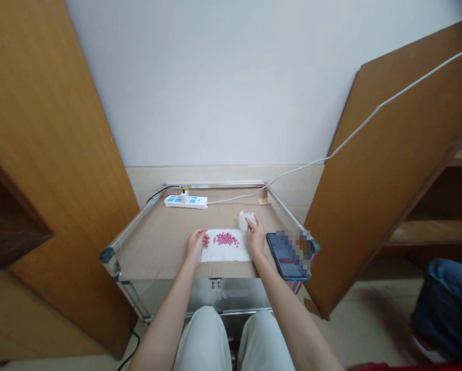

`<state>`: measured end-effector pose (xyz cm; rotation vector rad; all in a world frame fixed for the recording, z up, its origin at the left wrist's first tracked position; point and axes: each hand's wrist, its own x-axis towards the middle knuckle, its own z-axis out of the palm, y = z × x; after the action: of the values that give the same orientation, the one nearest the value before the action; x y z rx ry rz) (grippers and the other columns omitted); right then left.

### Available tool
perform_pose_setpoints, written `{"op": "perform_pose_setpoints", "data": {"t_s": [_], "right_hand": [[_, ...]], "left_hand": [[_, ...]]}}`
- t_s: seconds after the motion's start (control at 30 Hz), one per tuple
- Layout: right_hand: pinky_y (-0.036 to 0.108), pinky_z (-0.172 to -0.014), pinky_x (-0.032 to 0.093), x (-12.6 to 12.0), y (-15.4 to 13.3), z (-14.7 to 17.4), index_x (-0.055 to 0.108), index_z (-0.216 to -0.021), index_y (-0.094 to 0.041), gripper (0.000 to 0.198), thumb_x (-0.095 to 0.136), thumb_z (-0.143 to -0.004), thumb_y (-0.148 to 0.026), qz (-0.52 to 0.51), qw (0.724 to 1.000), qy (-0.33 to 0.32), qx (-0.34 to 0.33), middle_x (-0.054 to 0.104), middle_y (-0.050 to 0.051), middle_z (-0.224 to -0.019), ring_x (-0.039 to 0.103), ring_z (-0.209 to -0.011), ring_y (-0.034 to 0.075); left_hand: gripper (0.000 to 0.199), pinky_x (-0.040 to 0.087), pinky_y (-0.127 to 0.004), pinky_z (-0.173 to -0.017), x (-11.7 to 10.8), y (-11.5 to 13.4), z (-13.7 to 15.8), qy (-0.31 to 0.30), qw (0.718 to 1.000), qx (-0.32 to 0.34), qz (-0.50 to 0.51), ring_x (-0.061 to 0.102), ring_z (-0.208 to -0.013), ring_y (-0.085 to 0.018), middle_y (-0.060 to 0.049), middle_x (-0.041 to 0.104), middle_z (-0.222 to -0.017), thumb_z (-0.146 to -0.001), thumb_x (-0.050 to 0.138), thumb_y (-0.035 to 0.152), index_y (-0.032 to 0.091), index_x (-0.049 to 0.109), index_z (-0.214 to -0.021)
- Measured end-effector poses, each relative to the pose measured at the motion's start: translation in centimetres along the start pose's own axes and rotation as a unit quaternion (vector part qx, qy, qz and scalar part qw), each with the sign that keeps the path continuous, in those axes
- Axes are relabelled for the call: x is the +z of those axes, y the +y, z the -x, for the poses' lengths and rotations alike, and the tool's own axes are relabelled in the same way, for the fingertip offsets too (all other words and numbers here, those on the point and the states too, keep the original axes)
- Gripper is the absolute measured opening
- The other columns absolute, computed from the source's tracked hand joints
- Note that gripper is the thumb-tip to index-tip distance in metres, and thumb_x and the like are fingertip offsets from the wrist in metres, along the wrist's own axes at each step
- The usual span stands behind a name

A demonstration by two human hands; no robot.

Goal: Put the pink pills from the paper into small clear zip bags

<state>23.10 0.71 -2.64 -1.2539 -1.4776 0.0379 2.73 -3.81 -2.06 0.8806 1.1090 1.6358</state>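
A white tissue (223, 255) lies flat near the front of the table, with a loose patch of many small pink pellets (226, 238) spread on it. At the tissue's left edge rests my left hand (197, 246), fingers loosely curled and slightly apart, holding nothing I can see. My right hand (255, 234) is over the tissue's right edge. Between its thumb and fingers it grips a small translucent plastic bag (246, 218), whose contents are too small to make out.
Behind stands a white power strip (186, 201) with a plug in it and a white cable (292, 171) running right. A phone (287, 256) lies at the table's right edge. Wooden panels flank both sides. A person's leg in jeans (445, 304) shows at far right.
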Motion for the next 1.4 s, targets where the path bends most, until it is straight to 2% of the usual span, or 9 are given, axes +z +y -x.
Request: {"op": "perform_pose_setpoints", "data": {"t_s": [0.17, 0.33, 0.53, 0.7, 0.83, 0.93, 1.03, 1.23, 1.4], "right_hand": [[0.035, -0.090, 0.033, -0.3, -0.8, -0.2, 0.057, -0.100, -0.023, 0.031, 0.040, -0.076, -0.014, -0.075, 0.994, -0.041, -0.063, 0.042, 0.005, -0.122, 0.039, -0.111, 0.017], [0.036, -0.090, 0.034, -0.2, -0.9, 0.0, 0.052, -0.106, -0.027, 0.035, 0.039, -0.077, -0.012, -0.074, 0.986, -0.093, -0.121, 0.059, 0.002, -0.102, 0.053, -0.094, 0.015], [0.033, -0.083, 0.039, -0.5, -1.4, 0.2, 0.052, -0.107, -0.024, 0.036, 0.039, -0.077, -0.009, -0.056, 0.976, -0.125, -0.169, 0.065, 0.002, -0.087, 0.058, -0.076, 0.013], [0.033, -0.083, 0.039, -1.0, -2.3, 0.3, 0.053, -0.106, -0.022, 0.037, 0.042, -0.074, -0.006, -0.030, 0.953, -0.162, -0.255, 0.065, 0.003, -0.077, 0.057, -0.070, 0.013], [0.034, -0.085, 0.038, -1.2, -3.1, 0.5, 0.053, -0.106, -0.023, 0.039, 0.044, -0.072, -0.006, -0.015, 0.927, -0.206, -0.312, 0.062, 0.005, -0.089, 0.055, -0.080, 0.014], [0.033, -0.084, 0.038, -1.2, -3.4, 0.7, 0.039, -0.119, -0.022, 0.049, 0.041, -0.073, -0.007, -0.023, 0.934, -0.219, -0.281, 0.060, 0.005, -0.098, 0.053, -0.086, 0.014], [0.031, -0.081, 0.041, -1.2, -3.4, 0.7, 0.030, -0.124, -0.019, 0.052, 0.039, -0.073, -0.008, -0.048, 0.957, -0.201, -0.204, 0.059, 0.006, -0.100, 0.053, -0.088, 0.015], [0.032, -0.081, 0.039, -1.2, -2.9, 0.4, 0.048, -0.109, -0.018, 0.039, 0.037, -0.073, -0.010, -0.087, 0.972, -0.174, -0.135, 0.058, 0.006, -0.099, 0.052, -0.092, 0.016], [0.031, -0.082, 0.038, -1.3, -3.0, -0.4, 0.052, -0.101, -0.018, 0.032, 0.036, -0.074, -0.011, -0.119, 0.974, -0.150, -0.121, 0.057, 0.007, -0.096, 0.050, -0.093, 0.016]], "left_hand": [[0.029, 0.030, -0.015, -0.038, 0.2, 0.6, 0.5, -0.033, 0.999, 0.004, -0.014, 0.048, -0.044, -0.006, 0.000, 0.057, -0.057, -0.061, 0.056, 0.035, 0.012, 0.053, -0.078], [0.034, 0.032, -0.016, -0.040, 0.9, 1.4, 1.2, -0.109, 0.993, 0.002, -0.051, 0.056, -0.052, -0.010, -0.006, 0.063, -0.064, -0.066, 0.053, 0.040, 0.012, 0.053, -0.085], [0.044, 0.030, -0.015, -0.034, 2.5, 1.6, 1.5, -0.163, 0.985, -0.016, -0.063, 0.058, -0.051, -0.014, -0.008, 0.064, -0.068, -0.068, 0.051, 0.041, 0.015, 0.044, -0.103], [0.044, 0.040, -0.018, -0.039, 3.1, 1.5, 0.5, -0.132, 0.991, -0.036, -0.002, 0.061, -0.064, -0.016, -0.010, 0.060, -0.093, -0.065, 0.056, 0.038, 0.019, 0.042, -0.103], [0.032, 0.046, -0.021, -0.050, 2.6, 1.1, -0.3, -0.102, 0.994, -0.027, 0.032, 0.060, -0.073, -0.016, -0.009, 0.058, -0.097, -0.063, 0.059, 0.029, 0.017, 0.049, -0.091], [0.029, 0.046, -0.023, -0.057, 2.0, 0.8, -0.7, -0.080, 0.995, -0.018, 0.062, 0.060, -0.073, -0.015, -0.005, 0.060, -0.081, -0.060, 0.059, 0.020, 0.016, 0.047, -0.086], [0.038, 0.043, -0.021, -0.052, 1.7, 0.7, -0.9, -0.047, 0.997, 0.015, 0.065, 0.057, -0.056, -0.010, 0.003, 0.058, -0.066, -0.056, 0.055, 0.012, 0.019, 0.041, -0.091], [0.035, 0.028, -0.015, -0.038, 1.8, 1.0, -0.4, 0.012, 0.997, 0.061, -0.033, 0.041, -0.037, -0.004, 0.005, 0.055, -0.059, -0.058, 0.047, 0.015, 0.020, 0.038, -0.092], [0.029, 0.032, -0.016, -0.043, 2.2, 1.3, 0.0, -0.026, 0.996, 0.065, -0.059, 0.047, -0.045, -0.007, 0.004, 0.056, -0.060, -0.059, 0.054, 0.024, 0.020, 0.035, -0.082]]}}
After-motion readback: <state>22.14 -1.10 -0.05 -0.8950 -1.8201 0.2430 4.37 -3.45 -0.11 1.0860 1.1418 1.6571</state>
